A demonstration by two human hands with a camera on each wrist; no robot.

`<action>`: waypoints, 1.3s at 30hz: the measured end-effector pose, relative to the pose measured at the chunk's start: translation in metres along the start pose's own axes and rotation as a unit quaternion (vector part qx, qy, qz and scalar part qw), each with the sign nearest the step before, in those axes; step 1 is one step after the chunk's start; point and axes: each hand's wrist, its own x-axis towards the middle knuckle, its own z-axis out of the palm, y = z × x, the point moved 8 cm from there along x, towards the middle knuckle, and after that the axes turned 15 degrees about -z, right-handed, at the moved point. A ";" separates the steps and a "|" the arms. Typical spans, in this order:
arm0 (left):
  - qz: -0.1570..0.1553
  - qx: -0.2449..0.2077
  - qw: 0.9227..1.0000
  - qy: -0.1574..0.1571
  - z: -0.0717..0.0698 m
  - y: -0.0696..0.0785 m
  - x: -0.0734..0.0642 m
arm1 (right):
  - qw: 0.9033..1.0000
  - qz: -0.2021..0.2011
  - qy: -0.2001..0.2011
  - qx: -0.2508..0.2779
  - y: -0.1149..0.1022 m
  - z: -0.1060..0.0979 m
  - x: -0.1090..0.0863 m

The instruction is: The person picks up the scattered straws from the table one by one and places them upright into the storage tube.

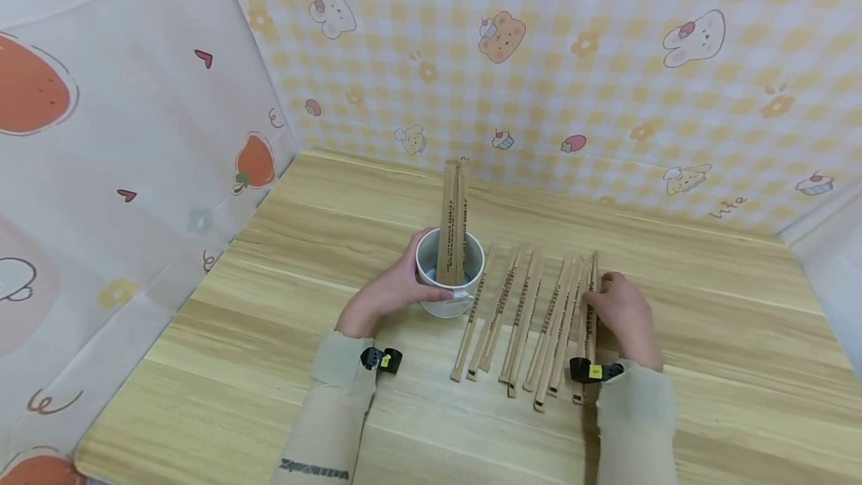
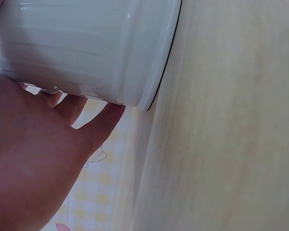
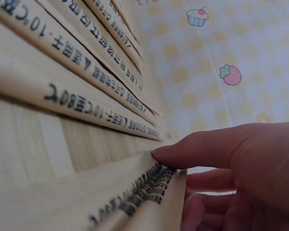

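Observation:
A white cup [image 1: 441,308] stands upright on the table, its handle turned to the near right. Inside it, paper-wrapped straws [image 1: 451,223] with printed sleeves rise well above the rim. My left hand [image 1: 404,275] grips the cup from the left, thumb near the handle; the left wrist view shows fingers against the cup's white wall [image 2: 77,43]. To the right of the cup, several more wrapped straws [image 1: 521,313] lie side by side. At the right end of that row my right hand [image 1: 622,313] pinches wrapped straws [image 3: 176,192] between thumb and fingers, at their far part.
The wood-grain table [image 1: 263,320] carries the cup and straws. Behind it hangs a yellow checked cloth [image 1: 572,88] with cartoon prints, and a white printed cloth [image 1: 155,118] borders the left side. A dark wrist camera [image 1: 381,359] sits on each sleeve.

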 end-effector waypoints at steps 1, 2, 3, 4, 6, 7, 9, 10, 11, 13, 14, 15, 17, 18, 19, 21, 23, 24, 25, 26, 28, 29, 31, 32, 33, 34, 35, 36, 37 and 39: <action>0.000 -0.001 1.000 0.000 0.000 0.000 0.000 | 1.000 -0.001 0.000 0.005 0.000 0.000 0.000; 0.000 -0.002 1.000 -0.001 0.000 0.000 0.001 | 1.000 -0.002 0.000 0.009 0.001 0.000 -0.001; 0.001 -0.002 1.000 -0.001 0.000 0.000 0.001 | 1.000 -0.003 -0.001 0.015 0.001 -0.001 -0.001; 0.001 -0.003 1.000 -0.001 0.000 0.000 0.001 | 1.000 -0.003 -0.001 0.022 0.001 -0.001 -0.002; 0.001 -0.005 1.000 -0.003 0.000 -0.001 0.001 | 1.000 -0.003 0.000 0.027 0.002 -0.001 -0.002; 0.001 -0.006 1.000 -0.003 0.000 -0.001 0.001 | 1.000 -0.003 -0.001 0.029 0.002 -0.002 -0.002; 0.000 -0.009 1.000 -0.004 0.000 -0.001 0.001 | 1.000 -0.002 0.001 0.031 0.002 -0.004 -0.002; -0.001 -0.010 1.000 -0.004 0.000 -0.002 0.002 | 1.000 0.000 0.003 0.030 0.003 -0.005 -0.003; -0.002 -0.010 1.000 -0.003 0.000 -0.002 0.002 | 1.000 0.001 0.007 0.029 0.003 -0.007 -0.003; -0.003 -0.011 1.000 -0.003 0.001 -0.003 0.001 | 0.999 0.003 0.019 0.029 0.003 -0.011 -0.004; -0.003 -0.009 1.000 -0.002 0.000 -0.003 0.001 | 0.999 0.004 0.026 0.029 0.003 -0.013 -0.004; -0.001 -0.007 1.000 -0.001 0.000 -0.002 0.001 | 0.999 0.003 0.033 0.028 0.002 -0.015 -0.005; 0.003 -0.004 1.000 0.001 0.000 -0.001 0.000 | 0.998 -0.003 0.055 0.027 -0.001 -0.021 -0.005; 0.007 -0.004 1.000 0.000 0.000 0.000 0.000 | 0.997 -0.008 0.067 0.029 -0.003 -0.024 -0.006; 0.009 -0.003 1.000 0.000 0.000 0.001 0.000 | 0.996 -0.013 0.082 0.031 -0.005 -0.027 -0.006; 0.011 -0.001 1.000 -0.002 -0.001 0.002 0.000 | 0.992 -0.020 0.119 0.036 -0.009 -0.036 -0.008; 0.010 0.001 1.000 -0.005 0.000 0.003 0.001 | 0.986 -0.021 0.162 0.044 -0.013 -0.046 -0.011; 0.010 0.003 1.000 -0.006 0.000 0.003 0.001 | 0.982 -0.021 0.182 0.049 -0.014 -0.051 -0.012; 0.010 0.004 1.000 -0.006 0.000 0.004 0.002 | 0.977 -0.019 0.204 0.054 -0.016 -0.055 -0.014; 0.011 0.004 1.000 -0.006 0.000 0.004 0.002 | 0.973 -0.016 0.222 0.060 -0.017 -0.059 -0.016; 0.015 0.002 1.000 -0.005 -0.001 0.005 0.002 | 0.963 -0.017 0.255 0.080 -0.021 -0.066 -0.017; 0.017 0.001 1.000 -0.004 -0.002 0.005 0.002 | 0.958 -0.020 0.271 0.093 -0.023 -0.068 -0.018; 0.016 -0.003 1.000 -0.004 -0.002 0.004 0.002 | 0.947 -0.027 0.300 0.114 -0.029 -0.073 -0.020; 0.014 -0.004 1.000 -0.005 -0.002 0.003 0.002 | 0.941 -0.031 0.314 0.121 -0.032 -0.075 -0.021; 0.012 -0.004 1.000 -0.005 -0.001 0.003 0.002 | 0.935 -0.037 0.328 0.127 -0.035 -0.077 -0.023; 0.011 -0.004 1.000 -0.007 -0.001 0.002 0.002 | 0.929 -0.044 0.343 0.133 -0.039 -0.079 -0.024; 0.008 -0.003 1.000 -0.006 -0.001 0.002 0.002 | 0.922 -0.052 0.357 0.142 -0.042 -0.081 -0.025; 0.007 -0.002 1.000 -0.006 -0.001 0.002 0.002 | 0.915 -0.060 0.371 0.149 -0.045 -0.083 -0.026; 0.007 -0.003 1.000 -0.006 -0.001 0.002 0.002 | 0.908 -0.069 0.383 0.156 -0.049 -0.084 -0.027; 0.010 -0.004 1.000 -0.006 -0.001 0.002 0.002 | 0.896 -0.086 0.400 0.171 -0.056 -0.088 -0.029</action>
